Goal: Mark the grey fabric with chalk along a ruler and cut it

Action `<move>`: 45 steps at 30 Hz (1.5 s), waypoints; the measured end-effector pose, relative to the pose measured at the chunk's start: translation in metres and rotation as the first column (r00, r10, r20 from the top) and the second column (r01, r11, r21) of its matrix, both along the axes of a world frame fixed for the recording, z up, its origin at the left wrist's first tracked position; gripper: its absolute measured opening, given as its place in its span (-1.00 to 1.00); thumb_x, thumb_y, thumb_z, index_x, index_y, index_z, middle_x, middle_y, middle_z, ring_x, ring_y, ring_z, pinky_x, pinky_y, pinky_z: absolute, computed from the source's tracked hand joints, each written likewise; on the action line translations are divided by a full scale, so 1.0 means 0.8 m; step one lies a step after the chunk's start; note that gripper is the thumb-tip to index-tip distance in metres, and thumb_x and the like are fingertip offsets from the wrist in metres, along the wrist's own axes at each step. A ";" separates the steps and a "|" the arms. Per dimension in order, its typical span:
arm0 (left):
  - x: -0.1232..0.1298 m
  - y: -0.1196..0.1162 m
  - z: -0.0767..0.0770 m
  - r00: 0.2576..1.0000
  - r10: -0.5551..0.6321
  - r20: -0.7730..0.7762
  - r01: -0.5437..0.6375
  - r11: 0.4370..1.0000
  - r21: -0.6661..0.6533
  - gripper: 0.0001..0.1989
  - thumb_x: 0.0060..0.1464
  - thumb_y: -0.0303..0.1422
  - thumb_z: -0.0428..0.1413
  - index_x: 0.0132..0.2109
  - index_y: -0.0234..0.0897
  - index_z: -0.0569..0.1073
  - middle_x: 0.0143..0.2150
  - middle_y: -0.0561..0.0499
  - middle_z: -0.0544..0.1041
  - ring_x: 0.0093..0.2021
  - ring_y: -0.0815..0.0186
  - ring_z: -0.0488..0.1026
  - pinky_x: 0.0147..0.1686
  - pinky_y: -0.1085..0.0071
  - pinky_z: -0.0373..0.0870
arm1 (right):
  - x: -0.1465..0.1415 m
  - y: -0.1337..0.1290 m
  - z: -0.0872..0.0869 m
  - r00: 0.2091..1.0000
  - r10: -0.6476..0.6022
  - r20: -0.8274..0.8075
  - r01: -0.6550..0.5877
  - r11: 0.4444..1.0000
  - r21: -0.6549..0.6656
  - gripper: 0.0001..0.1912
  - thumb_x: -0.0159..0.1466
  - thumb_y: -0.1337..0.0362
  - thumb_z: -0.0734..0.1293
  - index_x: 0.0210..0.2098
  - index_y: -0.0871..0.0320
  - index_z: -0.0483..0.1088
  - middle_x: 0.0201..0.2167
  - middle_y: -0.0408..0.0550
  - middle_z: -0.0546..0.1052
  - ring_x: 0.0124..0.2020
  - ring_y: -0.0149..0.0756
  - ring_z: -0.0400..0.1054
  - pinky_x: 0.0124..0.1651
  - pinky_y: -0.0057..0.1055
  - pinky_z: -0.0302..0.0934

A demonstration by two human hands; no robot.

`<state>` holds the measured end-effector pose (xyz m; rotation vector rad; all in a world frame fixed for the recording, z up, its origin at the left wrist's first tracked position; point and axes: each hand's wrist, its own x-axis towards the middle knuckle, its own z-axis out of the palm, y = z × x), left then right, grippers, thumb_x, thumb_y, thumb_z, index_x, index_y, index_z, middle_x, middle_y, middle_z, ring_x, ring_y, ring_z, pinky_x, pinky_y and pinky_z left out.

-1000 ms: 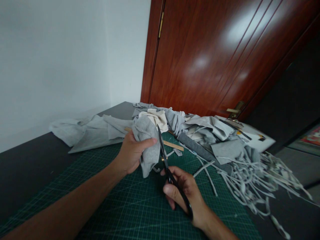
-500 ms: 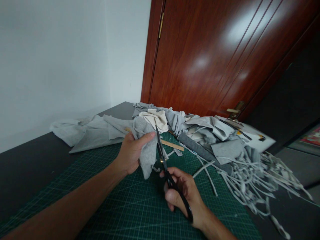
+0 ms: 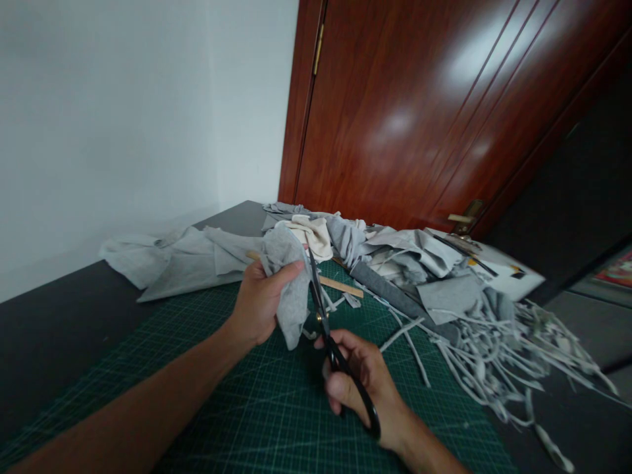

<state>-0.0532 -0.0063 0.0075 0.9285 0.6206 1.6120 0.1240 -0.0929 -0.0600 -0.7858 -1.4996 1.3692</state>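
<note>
Between thumb and fingers, my left hand (image 3: 259, 299) grips a crumpled piece of light grey fabric (image 3: 293, 303) above the cutting mat. My right hand (image 3: 363, 375) is wrapped round the handles of black scissors (image 3: 322, 316), with fingers through the loops. The blades point away from me and lie along the fabric's right edge, looking nearly closed. I cannot tell whether cloth sits between them. Behind the blades, a wooden ruler (image 3: 340, 286) lies partly hidden by the fabric and my left hand.
Under my hands is a green gridded cutting mat (image 3: 247, 408) on a dark table (image 3: 59, 322). Grey cloth (image 3: 187, 270) lies at the left, with a cream cloth (image 3: 316, 234) farther back. Fabric scraps (image 3: 409, 250) and a tangle of grey strips (image 3: 488, 362) cover the right side.
The grey fabric in my left hand has shifted slightly, its lower tip a little higher and its top covering more of the cream cloth. The scissors have barely moved.
</note>
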 end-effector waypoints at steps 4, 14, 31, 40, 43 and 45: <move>0.000 0.001 -0.001 0.998 0.040 -0.041 -0.038 0.999 0.032 -0.58 -0.19 -0.32 0.50 -0.10 -0.21 0.71 -0.15 0.01 0.75 -0.10 0.12 0.66 -0.11 0.30 0.55 | 0.000 -0.001 0.000 1.000 0.001 0.010 0.000 1.000 -0.018 -0.31 0.18 -0.25 0.60 -0.02 0.16 0.44 -0.48 -0.26 0.40 -0.60 -0.50 0.21 -0.55 -0.56 0.09; 0.001 0.003 -0.004 0.998 0.054 -0.041 -0.052 0.998 0.043 -0.58 -0.17 -0.32 0.52 -0.10 -0.23 0.69 -0.13 0.02 0.75 -0.06 0.14 0.66 -0.09 0.34 0.54 | 0.001 0.003 0.001 0.999 0.003 0.033 -0.002 1.000 -0.029 -0.32 0.16 -0.25 0.61 -0.06 0.14 0.43 -0.48 -0.28 0.39 -0.61 -0.51 0.21 -0.55 -0.57 0.13; 0.002 -0.003 -0.004 0.999 0.033 -0.030 -0.033 0.999 -0.010 -0.62 -0.21 -0.34 0.51 -0.18 -0.23 0.65 -0.28 0.07 0.70 -0.33 0.25 0.61 -0.31 0.39 0.55 | -0.002 0.001 0.007 0.999 -0.013 0.039 0.012 1.000 0.020 -0.40 0.26 -0.22 0.55 -0.04 0.13 0.42 -0.55 -0.31 0.35 -0.66 -0.49 0.14 -0.61 -0.56 0.05; 0.003 -0.003 -0.003 1.000 0.006 0.005 -0.006 1.000 -0.024 -0.66 -0.23 -0.34 0.51 -0.24 -0.24 0.67 -0.38 0.10 0.68 -0.38 0.26 0.61 -0.35 0.41 0.55 | -0.003 0.000 0.006 0.999 -0.029 0.043 0.028 0.999 0.027 -0.43 0.30 -0.21 0.52 -0.05 0.13 0.42 -0.56 -0.32 0.33 -0.67 -0.51 0.15 -0.60 -0.57 0.04; 0.003 -0.004 -0.002 1.000 0.007 0.001 -0.007 0.999 -0.052 -0.66 -0.23 -0.33 0.52 -0.24 -0.26 0.67 -0.37 0.08 0.69 -0.40 0.26 0.61 -0.37 0.41 0.54 | -0.003 0.001 0.007 0.998 -0.029 0.050 0.027 0.999 0.030 -0.43 0.29 -0.22 0.53 -0.07 0.13 0.42 -0.57 -0.33 0.33 -0.67 -0.51 0.14 -0.61 -0.57 0.03; 0.003 -0.004 -0.001 1.000 0.012 0.003 -0.012 0.998 -0.060 -0.66 -0.24 -0.33 0.51 -0.24 -0.26 0.66 -0.36 0.07 0.70 -0.41 0.25 0.60 -0.38 0.40 0.54 | -0.003 0.000 0.007 0.998 -0.031 0.053 0.029 0.999 0.031 -0.42 0.28 -0.22 0.53 -0.07 0.13 0.41 -0.57 -0.33 0.33 -0.68 -0.51 0.12 -0.62 -0.56 0.02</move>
